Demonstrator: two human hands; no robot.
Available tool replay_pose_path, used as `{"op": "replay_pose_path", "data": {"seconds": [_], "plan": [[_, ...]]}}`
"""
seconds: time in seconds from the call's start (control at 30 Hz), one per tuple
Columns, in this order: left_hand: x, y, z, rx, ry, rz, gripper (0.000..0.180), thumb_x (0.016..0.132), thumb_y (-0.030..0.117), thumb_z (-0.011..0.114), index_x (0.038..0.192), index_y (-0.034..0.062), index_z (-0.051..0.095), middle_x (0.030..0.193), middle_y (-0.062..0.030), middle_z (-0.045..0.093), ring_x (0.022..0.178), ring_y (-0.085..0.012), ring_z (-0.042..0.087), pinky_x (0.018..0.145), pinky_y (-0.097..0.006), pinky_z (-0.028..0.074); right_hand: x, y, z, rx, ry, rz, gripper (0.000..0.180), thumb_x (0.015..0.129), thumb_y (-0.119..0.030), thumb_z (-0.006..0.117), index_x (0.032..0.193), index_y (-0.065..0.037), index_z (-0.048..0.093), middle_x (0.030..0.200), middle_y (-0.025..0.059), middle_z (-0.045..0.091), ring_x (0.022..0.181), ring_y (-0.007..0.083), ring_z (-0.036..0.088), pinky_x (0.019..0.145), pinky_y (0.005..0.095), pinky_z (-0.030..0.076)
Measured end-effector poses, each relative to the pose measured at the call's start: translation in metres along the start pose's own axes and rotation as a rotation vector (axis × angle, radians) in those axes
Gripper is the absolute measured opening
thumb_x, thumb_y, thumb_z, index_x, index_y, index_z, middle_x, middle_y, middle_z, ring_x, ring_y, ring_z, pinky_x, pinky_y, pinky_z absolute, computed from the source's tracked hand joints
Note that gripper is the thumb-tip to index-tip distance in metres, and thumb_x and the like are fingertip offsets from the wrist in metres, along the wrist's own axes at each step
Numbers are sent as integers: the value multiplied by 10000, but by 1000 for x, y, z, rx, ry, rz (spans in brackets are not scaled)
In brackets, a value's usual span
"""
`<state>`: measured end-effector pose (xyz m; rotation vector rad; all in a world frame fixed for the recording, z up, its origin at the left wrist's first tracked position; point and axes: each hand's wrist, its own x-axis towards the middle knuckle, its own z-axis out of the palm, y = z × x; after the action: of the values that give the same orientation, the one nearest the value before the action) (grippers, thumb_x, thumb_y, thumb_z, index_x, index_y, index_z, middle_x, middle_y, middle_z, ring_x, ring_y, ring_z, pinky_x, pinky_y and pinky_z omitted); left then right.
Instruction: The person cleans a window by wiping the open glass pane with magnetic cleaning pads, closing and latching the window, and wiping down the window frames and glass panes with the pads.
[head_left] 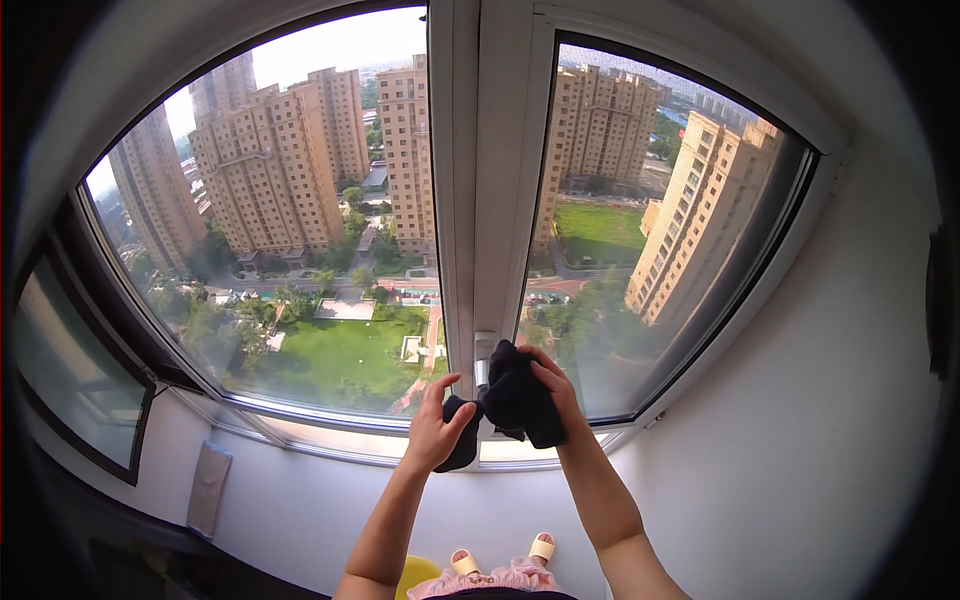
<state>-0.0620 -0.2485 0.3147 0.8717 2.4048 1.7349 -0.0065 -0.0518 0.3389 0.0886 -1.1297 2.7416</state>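
A bunched black cloth (528,400) hangs from my right hand (556,385), whose fingers curl over its upper right side. Black fabric also sits in my left hand (436,425), between the thumb and the fingers. The two dark parts meet near the middle; whether they are one piece I cannot tell. Both hands are in front of the window's centre post (497,200). A silver window handle (482,372) shows between them, partly covered by the cloth on its right.
Glass panes (330,330) flank the post, with tall buildings and lawns far below. An open dark-framed sash (85,365) stands at the left. Beneath the sill, a greyish flat piece (209,488) leans on the white wall (300,500). Something yellow (416,572) is by my feet in pale slippers (542,546).
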Motion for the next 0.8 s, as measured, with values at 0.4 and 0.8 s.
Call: {"op": "replay_pose_path", "data": {"seconds": [0.4, 0.8], "plan": [[18, -8, 5, -395, -562, 278, 424, 807, 200, 703, 1184, 58, 569, 1134, -74, 568, 966, -135, 544, 863, -265, 429, -4, -40, -2, -232, -450, 302, 238, 781, -40, 516, 973, -3, 653, 1054, 137, 608, 1007, 233, 581, 920, 331, 439], [26, 33, 6, 91, -326, 335, 602, 752, 214, 693, 1308, 195, 461, 1203, -107, 561, 991, -305, 585, 824, -369, 479, 0, -81, 18, -1029, -691, -105, 118, 715, 94, 662, 731, -23, 661, 805, 60, 612, 817, 190, 558, 729, 282, 443]]}}
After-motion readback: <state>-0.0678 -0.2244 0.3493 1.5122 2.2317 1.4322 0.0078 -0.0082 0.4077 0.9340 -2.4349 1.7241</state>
